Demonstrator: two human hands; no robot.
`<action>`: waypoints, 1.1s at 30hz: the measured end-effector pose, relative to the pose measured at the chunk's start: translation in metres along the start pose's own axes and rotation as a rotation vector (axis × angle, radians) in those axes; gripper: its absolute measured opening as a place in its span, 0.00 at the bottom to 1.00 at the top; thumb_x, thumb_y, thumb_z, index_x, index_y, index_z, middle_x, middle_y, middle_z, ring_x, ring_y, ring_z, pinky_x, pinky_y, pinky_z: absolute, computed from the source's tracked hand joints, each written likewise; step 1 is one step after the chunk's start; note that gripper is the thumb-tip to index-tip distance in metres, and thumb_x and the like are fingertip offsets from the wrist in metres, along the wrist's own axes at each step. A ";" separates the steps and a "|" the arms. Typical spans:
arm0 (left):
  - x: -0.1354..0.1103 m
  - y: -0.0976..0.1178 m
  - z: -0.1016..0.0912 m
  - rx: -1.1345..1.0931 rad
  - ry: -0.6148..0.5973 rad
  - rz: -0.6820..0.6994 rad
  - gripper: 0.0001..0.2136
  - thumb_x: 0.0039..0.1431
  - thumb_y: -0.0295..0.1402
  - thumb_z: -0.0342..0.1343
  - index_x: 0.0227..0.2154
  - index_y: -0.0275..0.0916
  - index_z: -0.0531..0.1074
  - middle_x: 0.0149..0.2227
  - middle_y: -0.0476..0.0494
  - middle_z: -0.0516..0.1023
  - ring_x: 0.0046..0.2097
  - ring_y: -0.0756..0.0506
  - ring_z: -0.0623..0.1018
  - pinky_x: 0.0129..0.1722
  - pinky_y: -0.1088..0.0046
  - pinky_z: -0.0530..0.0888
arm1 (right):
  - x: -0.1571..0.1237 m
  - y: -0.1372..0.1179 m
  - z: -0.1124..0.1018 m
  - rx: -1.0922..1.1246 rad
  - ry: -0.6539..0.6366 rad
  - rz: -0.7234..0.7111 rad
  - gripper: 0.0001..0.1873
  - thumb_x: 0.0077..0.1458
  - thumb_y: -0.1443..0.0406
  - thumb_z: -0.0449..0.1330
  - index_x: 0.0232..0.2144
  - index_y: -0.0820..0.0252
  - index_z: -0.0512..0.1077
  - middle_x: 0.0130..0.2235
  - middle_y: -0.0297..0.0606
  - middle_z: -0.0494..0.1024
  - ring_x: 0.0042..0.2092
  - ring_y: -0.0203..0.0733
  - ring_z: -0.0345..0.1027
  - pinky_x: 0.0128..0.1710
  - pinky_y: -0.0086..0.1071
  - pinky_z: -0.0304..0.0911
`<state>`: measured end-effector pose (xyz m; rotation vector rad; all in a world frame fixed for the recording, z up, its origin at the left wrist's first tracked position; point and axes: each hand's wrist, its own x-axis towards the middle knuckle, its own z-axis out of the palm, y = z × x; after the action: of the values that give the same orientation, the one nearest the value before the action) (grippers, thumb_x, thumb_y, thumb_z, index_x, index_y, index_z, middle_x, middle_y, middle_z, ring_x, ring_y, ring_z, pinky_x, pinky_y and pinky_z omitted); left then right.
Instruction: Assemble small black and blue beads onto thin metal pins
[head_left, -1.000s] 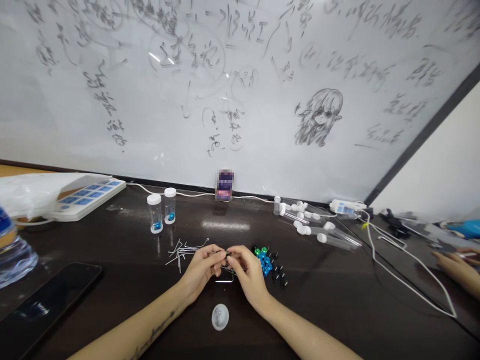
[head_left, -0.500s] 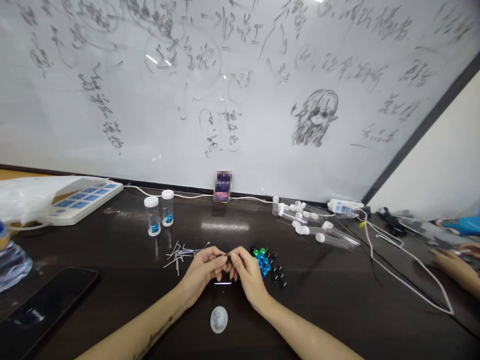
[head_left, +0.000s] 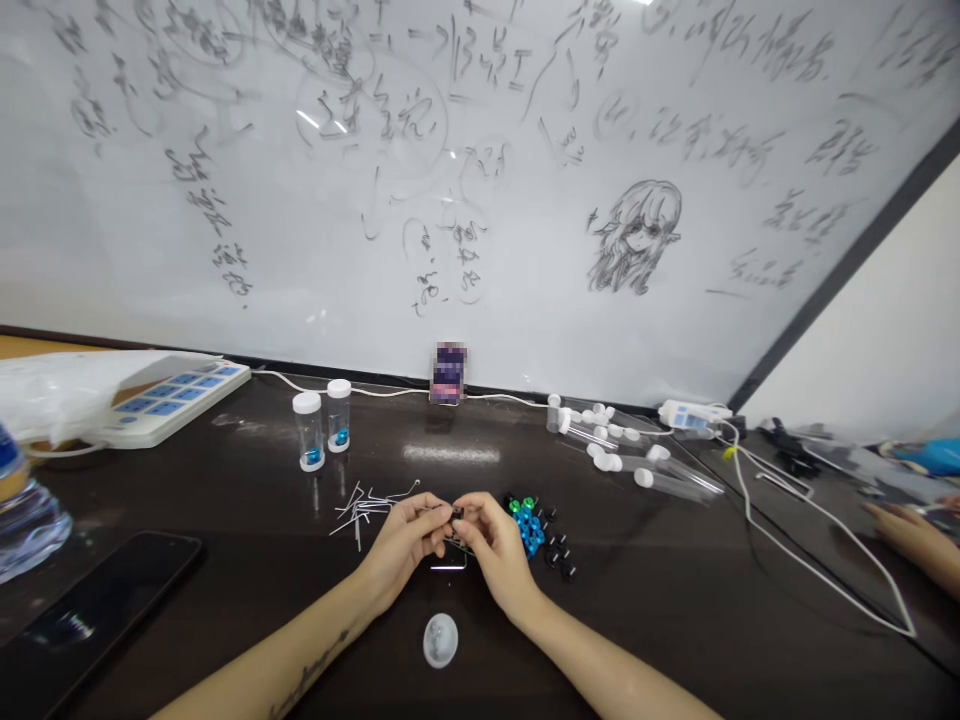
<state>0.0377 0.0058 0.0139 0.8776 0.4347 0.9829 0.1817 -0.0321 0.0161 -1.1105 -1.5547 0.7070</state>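
Observation:
My left hand (head_left: pixel 411 540) and my right hand (head_left: pixel 491 540) meet above the dark table, fingertips closed together. Between them shows a small black piece (head_left: pixel 456 513), mostly covered by the fingers. Under the hands lies a thin L-shaped metal rod (head_left: pixel 448 568). More L-shaped metal rods (head_left: pixel 361 510) are heaped beside my left hand. Close to my right hand sit blue parts (head_left: pixel 531 534), green parts (head_left: pixel 528 504) and several black-headed screws (head_left: pixel 559 552). A small translucent dish (head_left: pixel 440 640) rests nearer me, between my forearms.
Two capped clear tubes (head_left: pixel 309 432) with blue parts inside stand at back left. Loose tubes and white caps (head_left: pixel 600 430) lie at back right, by a white cable (head_left: pixel 817 580). A phone (head_left: pixel 112 600), bottle (head_left: pixel 30 520) and power strip (head_left: pixel 176 405) occupy the left. Another person's hand (head_left: pixel 911 535) shows far right.
My fingertips have shifted slightly, and more of the small black piece shows between them. The whole view has moved a little; the things on the table stay put.

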 end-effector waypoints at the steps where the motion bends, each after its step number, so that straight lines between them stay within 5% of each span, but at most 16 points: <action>1: 0.000 0.000 0.000 0.002 0.001 0.000 0.07 0.51 0.32 0.62 0.23 0.34 0.71 0.19 0.51 0.68 0.22 0.55 0.65 0.22 0.80 0.65 | 0.000 0.000 0.000 -0.002 0.005 -0.002 0.05 0.57 0.65 0.56 0.38 0.57 0.69 0.29 0.32 0.70 0.30 0.37 0.66 0.31 0.29 0.61; 21: 0.001 0.000 -0.003 0.015 0.006 -0.024 0.07 0.51 0.32 0.62 0.24 0.33 0.73 0.23 0.47 0.73 0.23 0.55 0.67 0.23 0.81 0.66 | 0.000 -0.006 -0.001 -0.093 0.054 -0.084 0.05 0.58 0.65 0.56 0.36 0.57 0.71 0.33 0.35 0.70 0.34 0.39 0.65 0.33 0.31 0.61; 33: 0.000 -0.001 -0.001 -0.043 0.028 -0.011 0.07 0.48 0.32 0.64 0.27 0.36 0.72 0.25 0.49 0.74 0.27 0.52 0.72 0.26 0.80 0.68 | 0.000 0.001 0.000 -0.029 0.045 -0.013 0.07 0.58 0.63 0.56 0.39 0.57 0.69 0.35 0.37 0.74 0.37 0.42 0.69 0.36 0.32 0.63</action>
<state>0.0372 0.0065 0.0127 0.8225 0.4400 0.9920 0.1821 -0.0315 0.0151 -1.1292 -1.5377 0.6483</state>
